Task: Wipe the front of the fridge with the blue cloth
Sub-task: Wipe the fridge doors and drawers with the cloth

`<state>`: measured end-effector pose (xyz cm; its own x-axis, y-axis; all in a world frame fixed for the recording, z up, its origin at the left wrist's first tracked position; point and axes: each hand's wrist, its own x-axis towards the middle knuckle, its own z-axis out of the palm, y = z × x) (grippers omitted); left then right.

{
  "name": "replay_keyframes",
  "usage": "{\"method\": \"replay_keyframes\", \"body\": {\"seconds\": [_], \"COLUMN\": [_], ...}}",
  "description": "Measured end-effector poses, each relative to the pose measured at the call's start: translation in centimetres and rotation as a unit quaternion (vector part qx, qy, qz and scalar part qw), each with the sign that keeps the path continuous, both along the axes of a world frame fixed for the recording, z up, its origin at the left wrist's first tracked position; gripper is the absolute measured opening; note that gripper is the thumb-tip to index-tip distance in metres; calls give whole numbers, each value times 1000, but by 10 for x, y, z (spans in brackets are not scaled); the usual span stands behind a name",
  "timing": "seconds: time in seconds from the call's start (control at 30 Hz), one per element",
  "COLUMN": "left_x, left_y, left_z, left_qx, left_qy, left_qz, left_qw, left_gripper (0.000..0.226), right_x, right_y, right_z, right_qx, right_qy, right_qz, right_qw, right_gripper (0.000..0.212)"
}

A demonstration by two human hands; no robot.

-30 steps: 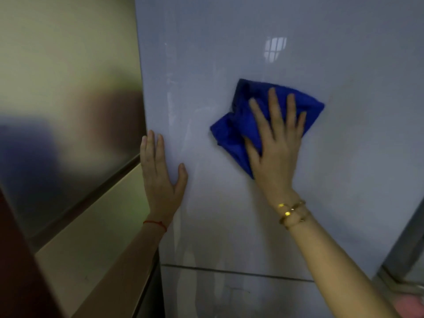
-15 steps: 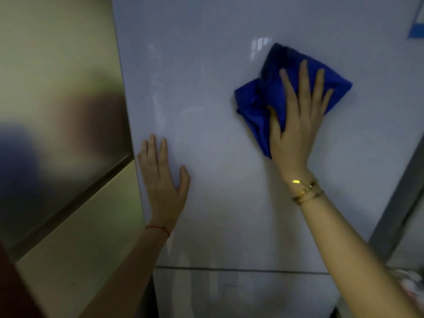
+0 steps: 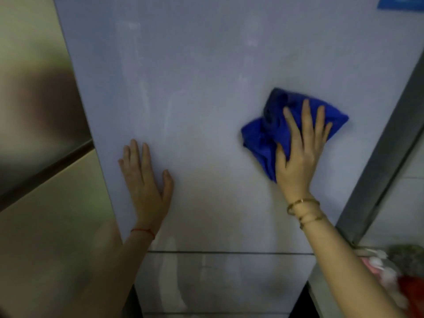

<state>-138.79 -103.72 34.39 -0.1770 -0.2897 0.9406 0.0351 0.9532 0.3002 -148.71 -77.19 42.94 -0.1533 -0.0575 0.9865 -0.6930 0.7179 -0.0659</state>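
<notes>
Fridge (image 3: 206, 88): one, its pale glossy door filling the view, with a horizontal seam low down marking a second panel below. One blue cloth (image 3: 263, 138), bunched, lies flat against the door toward its right side. The right hand (image 3: 298, 152) presses it there with fingers straight and spread; two gold bangles (image 3: 302, 210) circle that wrist. The left hand (image 3: 144, 180) rests flat on the door near its left edge, fingers straight, holding nothing, a thin red string (image 3: 143, 231) at the wrist. One blue sticker (image 3: 400, 3) shows at the door's upper right corner. Pale streaks mark the surface. A beige cabinet (image 3: 34, 111) stands to the left; blurred items sit lower right.
</notes>
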Motion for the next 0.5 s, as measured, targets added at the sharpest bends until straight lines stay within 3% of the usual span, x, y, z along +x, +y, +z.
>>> {"method": "replay_keyframes", "body": {"seconds": [0.13,0.3,0.4,0.5], "left_x": [-1,0,9,25], "left_y": [-5,-12,-12,-17], "left_z": [-4,-35,-91,-170], "left_qx": [-20,-33,-24,-13], "left_qy": [7,21,8,-15], "left_qz": [1,1,-8,-8], "left_qw": [1000,999,1000,1000], "left_gripper": [61,60,59,57], "right_x": [5,8,8,14], "right_y": [-14,-20,-13,-9], "right_z": [-25,-177,-249,-278], "right_qx": [65,281,273,210], "right_qy": [18,53,57,37], "right_qz": [31,37,23,55], "right_qw": [997,957,960,976], "right_gripper": [48,50,42,39]}}
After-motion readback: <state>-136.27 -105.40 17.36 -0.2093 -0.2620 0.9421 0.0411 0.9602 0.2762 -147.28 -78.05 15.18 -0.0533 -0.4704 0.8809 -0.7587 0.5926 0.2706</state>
